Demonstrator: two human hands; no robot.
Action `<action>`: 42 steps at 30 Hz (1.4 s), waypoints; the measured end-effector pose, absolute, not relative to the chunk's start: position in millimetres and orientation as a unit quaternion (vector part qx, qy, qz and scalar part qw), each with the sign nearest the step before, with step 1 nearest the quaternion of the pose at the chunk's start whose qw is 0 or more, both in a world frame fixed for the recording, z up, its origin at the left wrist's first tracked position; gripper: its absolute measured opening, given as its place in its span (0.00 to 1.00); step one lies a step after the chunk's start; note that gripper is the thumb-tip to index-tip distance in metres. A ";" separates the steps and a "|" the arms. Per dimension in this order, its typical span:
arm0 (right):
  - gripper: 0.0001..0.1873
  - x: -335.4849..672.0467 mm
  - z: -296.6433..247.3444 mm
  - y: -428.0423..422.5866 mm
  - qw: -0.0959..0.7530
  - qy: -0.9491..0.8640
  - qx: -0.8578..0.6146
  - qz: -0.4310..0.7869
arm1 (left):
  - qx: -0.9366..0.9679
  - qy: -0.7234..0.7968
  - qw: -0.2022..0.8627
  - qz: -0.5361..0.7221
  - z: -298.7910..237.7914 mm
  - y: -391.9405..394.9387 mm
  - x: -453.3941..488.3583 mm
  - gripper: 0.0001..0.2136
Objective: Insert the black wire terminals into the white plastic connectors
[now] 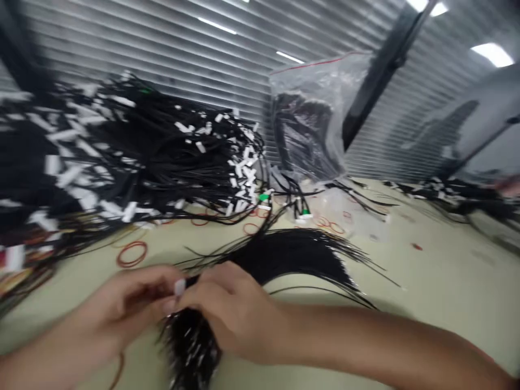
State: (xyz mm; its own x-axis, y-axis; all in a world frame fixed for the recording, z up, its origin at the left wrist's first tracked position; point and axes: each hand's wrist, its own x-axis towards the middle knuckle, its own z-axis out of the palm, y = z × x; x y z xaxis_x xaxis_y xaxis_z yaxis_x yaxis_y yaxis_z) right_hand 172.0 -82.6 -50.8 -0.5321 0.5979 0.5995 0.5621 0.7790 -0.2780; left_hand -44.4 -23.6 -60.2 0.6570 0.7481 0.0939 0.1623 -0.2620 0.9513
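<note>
At the front of the table my left hand (117,309) is closed, thumb and fingers pinched by a small white tag or connector (179,286). Close against it, my right hand (239,309) curls its fingers around black wires and touches the same spot. A bundle of black wires with shiny tips (193,346) hangs out below my fingers, blurred. Behind my right hand a fanned bundle of black wires (300,252) lies on the table, its bare ends pointing right. How the white piece joins the wires is hidden by my fingers.
A large heap of black cables with white connectors (174,157) fills the back left. A clear zip bag of black items (309,130) stands behind the wires. Red rubber bands (132,254) lie scattered on the pale table (439,281). More cables (455,195) lie far right.
</note>
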 end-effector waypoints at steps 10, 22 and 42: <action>0.10 172.7 -51.3 -91.0 0.427 -0.811 -0.396 0.057 | 0.748 0.333 0.521 0.243 -33.3 -27.7 -30.4 0.10; 0.11 174.3 -47.5 -86.0 0.432 -0.824 -0.356 0.085 | 0.734 0.341 0.537 0.238 -31.1 -31.3 -28.4 0.08; 0.09 179.5 -51.9 -83.5 0.419 -0.827 -0.372 0.047 | 0.674 0.330 0.607 0.262 -21.0 -25.7 -23.6 0.02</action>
